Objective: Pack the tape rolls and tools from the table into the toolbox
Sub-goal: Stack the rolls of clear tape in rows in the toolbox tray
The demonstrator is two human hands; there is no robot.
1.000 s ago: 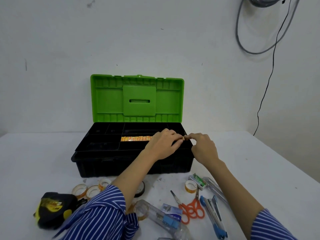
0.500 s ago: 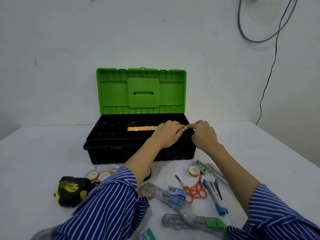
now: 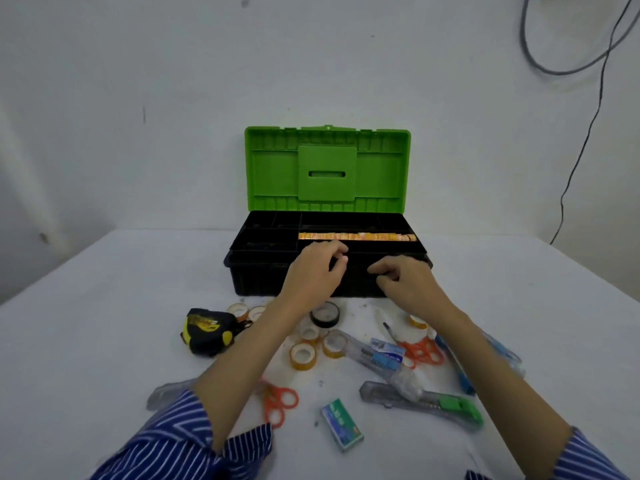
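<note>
- The toolbox [image 3: 263, 271] is sitting open on the white table [image 3: 104, 323], its green lid [image 3: 327, 169] standing upright against the wall.
- An orange-gold strip [image 3: 356, 236] is lying along a long compartment of the black tray, towards the back right.
- The left hand [image 3: 311, 271] is hovering over the toolbox's front edge, fingers curling loosely inward with the thumb close to the fingertips; whether it is pinching anything I cannot tell.
- The right hand [image 3: 405, 282] is hanging just beside it, in front of the box's front wall, fingers [image 3: 377, 270] also half-curled; nothing is visibly showing in its grip.
- The two hands are sitting apart, a dark gap showing between them.
- Amber tape rolls [image 3: 303, 356] are lying on the table near the left forearm, with a black tape roll [image 3: 325, 314] just behind them.
- A yellow-and-black tape measure [image 3: 207, 330] is resting to the left of the rolls.
- Orange scissors [image 3: 278, 403] are lying under the left forearm, and a second orange pair [image 3: 420, 351] under the right.
- A green-ended utility knife [image 3: 422, 401] and a small green box [image 3: 342, 424] are lying nearest the camera.
</note>
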